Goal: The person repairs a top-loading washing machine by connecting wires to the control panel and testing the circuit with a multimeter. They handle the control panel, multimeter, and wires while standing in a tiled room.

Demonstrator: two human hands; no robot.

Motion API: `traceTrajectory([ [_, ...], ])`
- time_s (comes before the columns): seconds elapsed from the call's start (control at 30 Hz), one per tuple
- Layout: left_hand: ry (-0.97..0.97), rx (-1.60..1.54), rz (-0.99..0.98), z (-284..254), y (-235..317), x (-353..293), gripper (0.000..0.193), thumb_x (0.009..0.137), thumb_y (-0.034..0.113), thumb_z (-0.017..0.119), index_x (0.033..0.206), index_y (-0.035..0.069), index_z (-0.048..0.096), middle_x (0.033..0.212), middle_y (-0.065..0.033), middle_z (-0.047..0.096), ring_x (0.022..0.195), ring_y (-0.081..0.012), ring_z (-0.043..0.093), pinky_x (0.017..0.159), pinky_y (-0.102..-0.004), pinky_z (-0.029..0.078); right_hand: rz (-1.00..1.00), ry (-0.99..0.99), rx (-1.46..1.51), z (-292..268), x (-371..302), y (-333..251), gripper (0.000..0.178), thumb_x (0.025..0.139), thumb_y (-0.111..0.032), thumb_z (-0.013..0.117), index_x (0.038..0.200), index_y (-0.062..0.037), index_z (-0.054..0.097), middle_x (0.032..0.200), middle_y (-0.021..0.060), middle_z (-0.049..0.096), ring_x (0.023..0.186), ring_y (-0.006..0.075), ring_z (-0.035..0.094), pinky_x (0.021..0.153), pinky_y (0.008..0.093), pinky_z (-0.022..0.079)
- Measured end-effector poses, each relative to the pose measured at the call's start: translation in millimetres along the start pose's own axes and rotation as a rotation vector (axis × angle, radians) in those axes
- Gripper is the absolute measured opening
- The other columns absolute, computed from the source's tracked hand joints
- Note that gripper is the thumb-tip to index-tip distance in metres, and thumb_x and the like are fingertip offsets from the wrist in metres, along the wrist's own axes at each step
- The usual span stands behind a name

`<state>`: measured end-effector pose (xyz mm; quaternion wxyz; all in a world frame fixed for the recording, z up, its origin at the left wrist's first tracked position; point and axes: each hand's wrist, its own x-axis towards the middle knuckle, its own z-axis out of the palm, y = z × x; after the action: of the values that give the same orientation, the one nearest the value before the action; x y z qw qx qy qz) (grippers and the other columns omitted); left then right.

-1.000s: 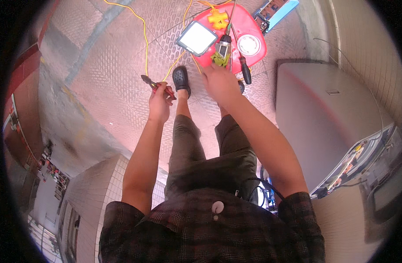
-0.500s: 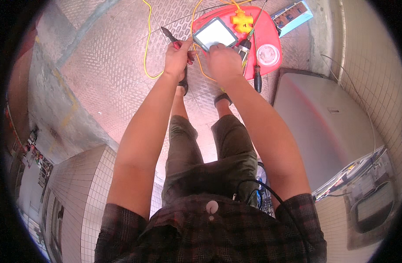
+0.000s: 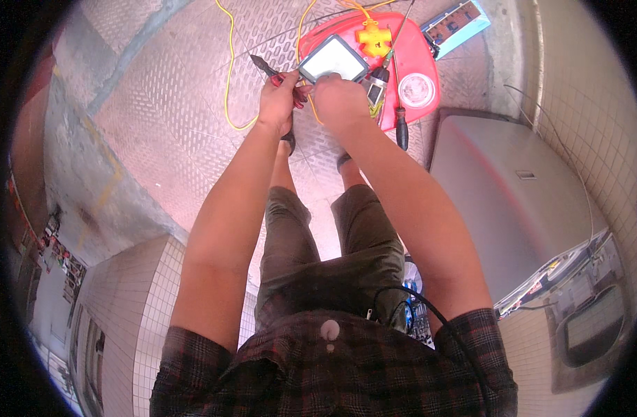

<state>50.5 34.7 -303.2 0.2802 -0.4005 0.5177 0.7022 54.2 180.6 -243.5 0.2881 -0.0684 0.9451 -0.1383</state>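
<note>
My left hand (image 3: 277, 104) is closed around red-handled pliers (image 3: 264, 66), whose dark jaws point up and left, away from me. Close beside it, my right hand (image 3: 340, 101) is curled with its fingertips drawn together. It is over the near edge of a dark-framed rectangular object with a bright white face (image 3: 334, 58), at the left side of a red plastic surface (image 3: 424, 54). What those right fingers hold, if anything, is hidden. Just right of that hand is a small device with a grey face (image 3: 375, 92).
A yellow multi-outlet adapter (image 3: 373, 38), a black-handled screwdriver (image 3: 402, 128) and a round clear container (image 3: 416, 91) rest on the red surface. A blue box of parts (image 3: 457, 29) lies beyond. Yellow cord (image 3: 229, 90) loops over the tiled floor. A grey case (image 3: 506, 187) stands at right.
My right hand has shifted left, nearer the left hand and the pliers. The whole view has slid slightly, so the red surface and its things appear a little further left.
</note>
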Motion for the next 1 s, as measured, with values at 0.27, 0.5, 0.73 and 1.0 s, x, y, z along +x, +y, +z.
traceTrajectory([
  [0.27,-0.019,0.054,0.024,-1,0,-3,0.018,0.100,0.019,0.065,0.107,0.005,0.057,0.091,-0.0071,0.066,0.079,-0.0186,0.067,0.069,-0.0347,0.054,0.030,0.106,0.057,10,3,4,0.020,0.093,-0.017,0.058,0.106,-0.0034,0.065,0.100,0.0150,0.069,0.087,0.0306,0.074,0.072,0.0421,0.061],
  [0.5,0.054,0.147,0.134,1,-2,-15,0.020,0.099,0.021,0.067,0.105,0.006,0.054,0.088,-0.0066,0.066,0.073,-0.0131,0.062,0.058,-0.0277,0.048,-0.053,0.060,0.093,3,4,17,0.021,0.091,-0.017,0.061,0.104,-0.0023,0.066,0.101,0.0179,0.070,0.087,0.0336,0.074,0.074,0.0437,0.060],
  [0.73,0.066,0.154,0.149,2,-3,-20,0.019,0.099,0.019,0.068,0.104,0.007,0.055,0.088,-0.0060,0.066,0.076,-0.0135,0.065,0.062,-0.0273,0.049,-0.042,-0.001,0.081,-15,-9,27,0.024,0.091,-0.022,0.062,0.104,-0.0022,0.067,0.103,0.0194,0.071,0.094,0.0350,0.073,0.080,0.0455,0.059],
  [1.0,0.085,0.210,0.168,9,1,-28,0.015,0.100,0.017,0.066,0.102,0.006,0.055,0.085,-0.0066,0.067,0.072,-0.0128,0.063,0.062,-0.0273,0.048,0.003,-0.041,0.095,-8,-7,24,0.025,0.092,-0.021,0.059,0.106,-0.0019,0.069,0.108,0.0219,0.071,0.096,0.0359,0.073,0.082,0.0458,0.059],
])
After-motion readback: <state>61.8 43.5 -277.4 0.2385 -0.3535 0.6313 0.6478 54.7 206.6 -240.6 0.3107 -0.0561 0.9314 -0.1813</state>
